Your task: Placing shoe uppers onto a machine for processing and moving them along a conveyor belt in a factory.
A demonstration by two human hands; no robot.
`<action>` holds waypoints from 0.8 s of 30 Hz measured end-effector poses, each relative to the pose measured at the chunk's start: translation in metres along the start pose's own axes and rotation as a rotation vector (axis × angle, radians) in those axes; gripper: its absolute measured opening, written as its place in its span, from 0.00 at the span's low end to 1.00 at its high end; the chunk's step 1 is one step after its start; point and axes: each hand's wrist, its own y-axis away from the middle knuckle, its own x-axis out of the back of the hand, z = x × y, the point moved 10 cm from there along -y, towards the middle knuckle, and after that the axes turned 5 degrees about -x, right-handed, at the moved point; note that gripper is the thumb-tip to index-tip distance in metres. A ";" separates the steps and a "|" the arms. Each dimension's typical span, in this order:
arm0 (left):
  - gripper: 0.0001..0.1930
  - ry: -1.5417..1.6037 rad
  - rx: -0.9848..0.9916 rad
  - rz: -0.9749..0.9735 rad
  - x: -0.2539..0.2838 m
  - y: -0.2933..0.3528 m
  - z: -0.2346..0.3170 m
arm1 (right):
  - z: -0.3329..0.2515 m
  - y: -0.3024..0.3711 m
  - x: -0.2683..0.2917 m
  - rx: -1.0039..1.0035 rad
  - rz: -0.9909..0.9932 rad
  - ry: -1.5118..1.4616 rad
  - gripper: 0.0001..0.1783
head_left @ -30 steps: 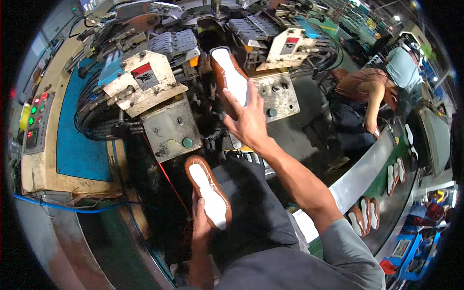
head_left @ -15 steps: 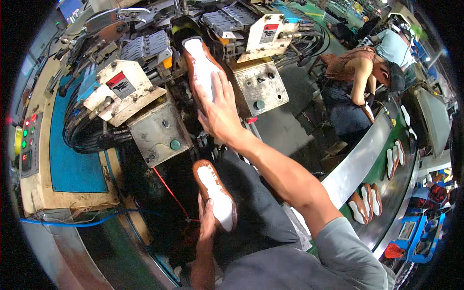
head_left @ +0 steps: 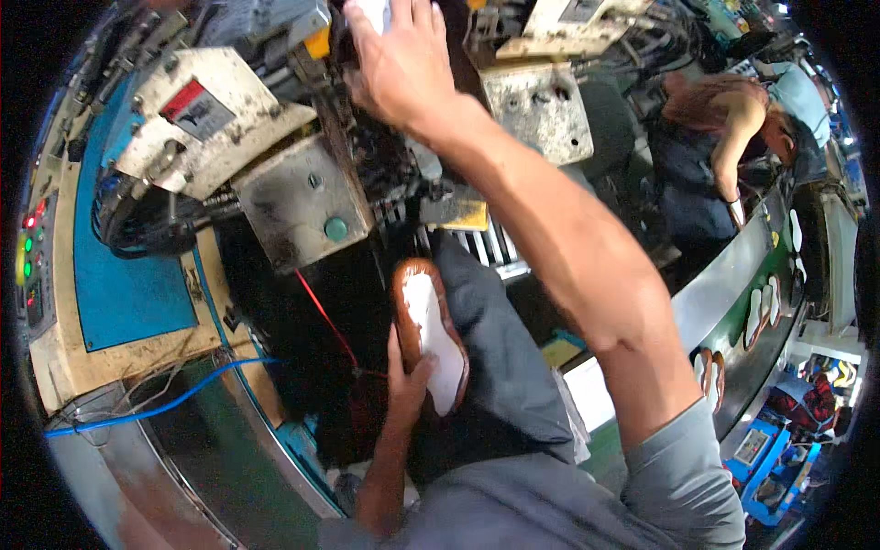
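My left hand [head_left: 409, 380] grips the side of a brown shoe upper [head_left: 438, 353], which lies bottom up with its white insole showing. Its thumb rests on the insole and the fingers go out of sight beneath the edge. At the top of the view, my right hand [head_left: 403, 73] is closed over a second shoe upper [head_left: 376, 9] inside the machine. Only a bit of that one's white insole shows between thumb and fingers; the picture edge cuts off the rest.
Metal control boxes [head_left: 307, 197] and guard plates [head_left: 211, 119] flank the machine's middle. A panel with lit buttons [head_left: 37, 247] stands far left. On the right, several shoe uppers lie along a green conveyor [head_left: 733, 321]; a co-worker [head_left: 724, 137] bends beside it.
The view has shifted, so the machine sits higher. My right hand and the shoe upper under it are now at the top edge. My left hand still holds its shoe upper, now more upright.
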 end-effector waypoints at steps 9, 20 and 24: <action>0.53 -0.165 -0.208 -0.030 -0.035 0.007 0.033 | -0.003 -0.020 0.029 0.041 -0.123 -0.057 0.34; 0.52 -0.176 -0.146 -0.047 -0.051 0.047 0.015 | 0.048 0.327 0.058 -0.742 -0.948 -0.748 0.52; 0.52 -0.231 -0.152 -0.118 -0.052 0.069 -0.006 | 0.043 0.396 0.087 -1.081 -0.880 -1.179 0.48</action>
